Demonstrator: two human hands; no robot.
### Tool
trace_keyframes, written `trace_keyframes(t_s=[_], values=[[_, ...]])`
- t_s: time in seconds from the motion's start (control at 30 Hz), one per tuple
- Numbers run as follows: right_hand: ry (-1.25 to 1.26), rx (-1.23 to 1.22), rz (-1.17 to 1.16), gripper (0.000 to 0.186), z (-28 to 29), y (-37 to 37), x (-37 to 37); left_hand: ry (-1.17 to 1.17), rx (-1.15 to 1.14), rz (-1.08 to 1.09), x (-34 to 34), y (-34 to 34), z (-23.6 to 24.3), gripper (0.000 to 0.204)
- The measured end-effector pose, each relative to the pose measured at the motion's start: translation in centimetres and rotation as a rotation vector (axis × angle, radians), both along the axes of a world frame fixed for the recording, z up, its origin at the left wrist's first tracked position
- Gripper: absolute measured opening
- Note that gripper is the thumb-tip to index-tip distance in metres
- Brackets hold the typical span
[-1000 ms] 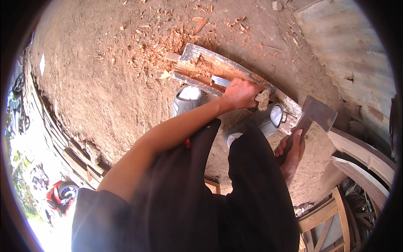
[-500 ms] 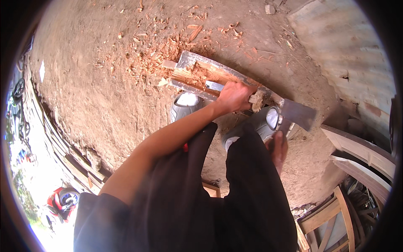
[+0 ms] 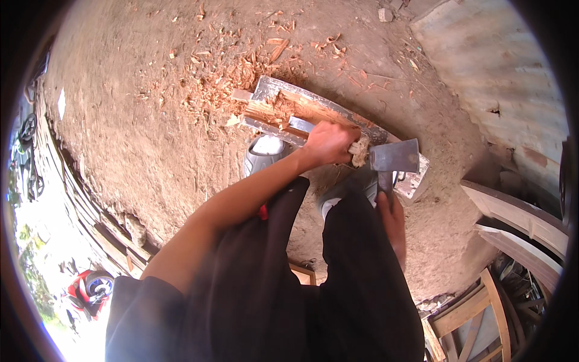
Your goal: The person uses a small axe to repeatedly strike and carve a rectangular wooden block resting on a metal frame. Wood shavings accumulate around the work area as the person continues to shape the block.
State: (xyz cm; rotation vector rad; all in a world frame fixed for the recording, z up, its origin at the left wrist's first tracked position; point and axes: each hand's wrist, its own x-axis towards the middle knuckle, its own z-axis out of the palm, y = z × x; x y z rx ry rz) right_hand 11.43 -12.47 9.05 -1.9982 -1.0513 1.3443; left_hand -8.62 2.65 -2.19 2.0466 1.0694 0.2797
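My left hand [image 3: 329,143] is closed round a chisel [image 3: 300,124]. Its flat metal blade points left into the hollow of a long weathered wooden beam [image 3: 362,120], and its frayed handle end sticks out of my fist on the right. In my right hand [image 3: 393,220] is the handle of a hatchet [image 3: 395,156]. The hatchet's broad grey head is right beside the chisel's frayed end; whether they touch I cannot tell. Loose chips lie in the beam's rough-cut hollow. My fist hides the middle of the chisel.
Wood shavings [image 3: 241,72] litter the dirt floor [image 3: 151,133] beyond the beam. My shoe [image 3: 265,154] is against its near side. Corrugated metal sheeting [image 3: 488,66] and curved wooden pieces [image 3: 518,211] stand at right, with a wooden frame [image 3: 464,314] below. A red motorbike [image 3: 87,292] is at far left.
The hatchet has swung left, from out to the right to beside the chisel's end, and my right hand has moved slightly left. My left hand and the chisel have shifted slightly left.
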Motion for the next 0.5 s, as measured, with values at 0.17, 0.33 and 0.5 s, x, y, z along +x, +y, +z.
trace_keyframes(t_s=[0.17, 0.33, 0.5], values=[[0.209, -0.2, -0.391, 0.042, 3.4, 0.8, -0.5, 0.015, 0.008, 0.035, 0.2, 0.3, -0.6, 0.026], [-0.098, -0.027, 0.002, 0.048, 1.9, 1.6, -2.6, 0.073, -0.003, -0.023, 0.3, 1.0, -0.4, 0.046], [0.026, -0.219, -0.011, 0.043, 2.7, 2.3, -3.0, 0.059, 0.04, -0.048, -2.2, -0.1, -1.2, 0.06]])
